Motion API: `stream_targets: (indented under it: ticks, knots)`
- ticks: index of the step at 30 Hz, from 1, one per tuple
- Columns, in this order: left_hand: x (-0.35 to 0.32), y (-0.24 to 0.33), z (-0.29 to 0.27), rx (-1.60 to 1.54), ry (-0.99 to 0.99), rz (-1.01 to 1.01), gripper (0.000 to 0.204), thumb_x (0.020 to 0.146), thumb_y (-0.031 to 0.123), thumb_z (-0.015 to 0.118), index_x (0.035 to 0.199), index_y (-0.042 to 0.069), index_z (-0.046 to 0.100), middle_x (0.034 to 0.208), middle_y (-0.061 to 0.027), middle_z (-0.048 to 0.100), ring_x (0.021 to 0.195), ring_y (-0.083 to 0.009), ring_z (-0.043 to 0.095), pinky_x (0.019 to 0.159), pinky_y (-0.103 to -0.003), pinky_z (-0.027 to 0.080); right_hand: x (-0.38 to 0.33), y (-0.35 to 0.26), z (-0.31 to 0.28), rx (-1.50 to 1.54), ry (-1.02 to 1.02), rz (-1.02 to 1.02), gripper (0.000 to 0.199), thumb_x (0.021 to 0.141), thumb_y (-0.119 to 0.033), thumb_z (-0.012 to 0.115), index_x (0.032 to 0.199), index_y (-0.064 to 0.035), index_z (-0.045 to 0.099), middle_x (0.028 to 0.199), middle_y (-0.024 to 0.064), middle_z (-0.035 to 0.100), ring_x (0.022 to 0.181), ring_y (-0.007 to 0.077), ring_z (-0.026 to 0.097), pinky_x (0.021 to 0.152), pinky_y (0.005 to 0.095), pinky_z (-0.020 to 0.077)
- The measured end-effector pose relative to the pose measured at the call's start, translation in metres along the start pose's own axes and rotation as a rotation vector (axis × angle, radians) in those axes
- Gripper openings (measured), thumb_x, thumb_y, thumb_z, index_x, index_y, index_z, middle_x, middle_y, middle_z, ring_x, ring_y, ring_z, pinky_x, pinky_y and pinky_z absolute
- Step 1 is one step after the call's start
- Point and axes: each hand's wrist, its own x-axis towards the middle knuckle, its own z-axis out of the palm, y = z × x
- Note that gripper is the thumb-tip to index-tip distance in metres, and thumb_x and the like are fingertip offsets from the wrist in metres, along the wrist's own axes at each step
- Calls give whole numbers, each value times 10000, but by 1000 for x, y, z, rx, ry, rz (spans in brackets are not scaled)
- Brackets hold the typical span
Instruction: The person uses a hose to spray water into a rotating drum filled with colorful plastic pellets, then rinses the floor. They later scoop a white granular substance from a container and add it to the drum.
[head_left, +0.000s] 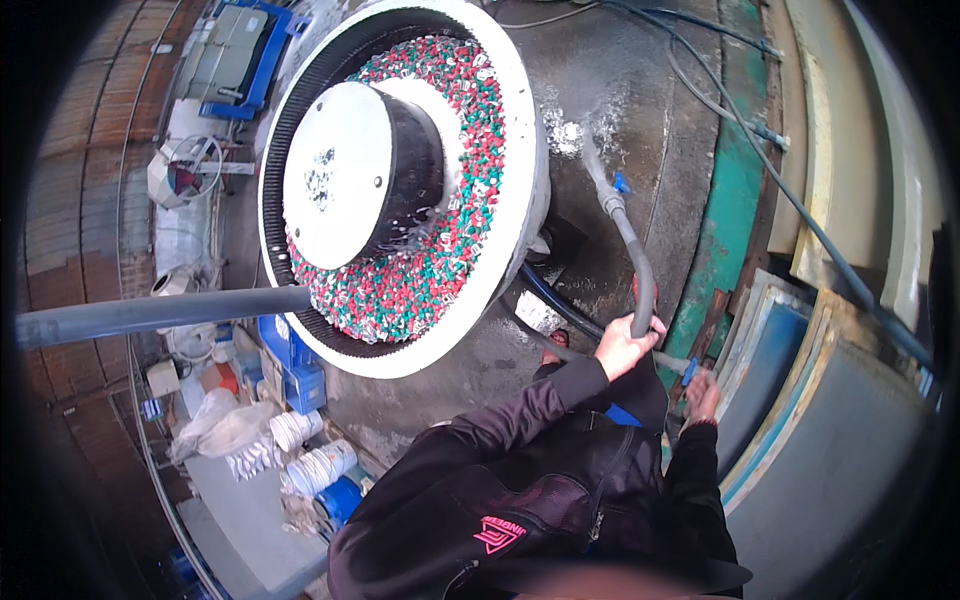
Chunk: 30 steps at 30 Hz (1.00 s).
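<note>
Hose (636, 262) is gripped by curled left hand (622, 345) fingers at 4 o'clock of the tub (520, 170); right hand (702, 395) fingers can't be told. Wet floor (590, 120), so footing could easily be lost.

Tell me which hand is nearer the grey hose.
Left. The left hand grips the grey hose near its lower end. The right hand is lower and to the right, apart from the hose, by a small blue valve.
</note>
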Motion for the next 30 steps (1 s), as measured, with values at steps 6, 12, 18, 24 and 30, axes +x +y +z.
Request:
stream_targets:
  ticks: [6,12,18,24,30]
  knots:
    - [43,-4,-2,158,271,138,142,784,15,554,919,43,587,683,17,510,632,-50,474,577,-224,395,36,-28,-31,-372,-12,99,184,832,-232,536,914,-78,595,657,-7,542,492,83,484,417,228,413]
    - [59,1,3,244,227,-20,174,764,26,525,923,39,596,743,-2,550,697,-78,503,656,-243,417,51,-112,16,-408,-107,-127,159,860,-194,521,928,-88,619,680,-1,563,525,68,508,463,202,441]
    - [69,10,6,393,362,86,206,763,109,537,962,118,588,663,-120,580,639,-227,624,602,-326,460,51,-152,51,-381,-202,-275,180,910,-203,503,938,-57,605,679,3,563,516,61,499,464,182,424]
    - [91,24,-23,436,304,174,249,755,144,560,995,91,600,851,-133,637,835,-265,633,730,-347,480,39,-135,32,-551,-140,-177,139,808,-136,503,751,-48,594,539,48,512,408,155,463,365,287,362]
    - [47,36,-48,678,184,-129,570,733,172,596,1281,160,441,1074,-184,594,993,-318,583,857,-379,455,63,-144,0,-747,-145,64,190,847,-148,454,876,-39,607,576,82,547,415,168,494,360,301,416]
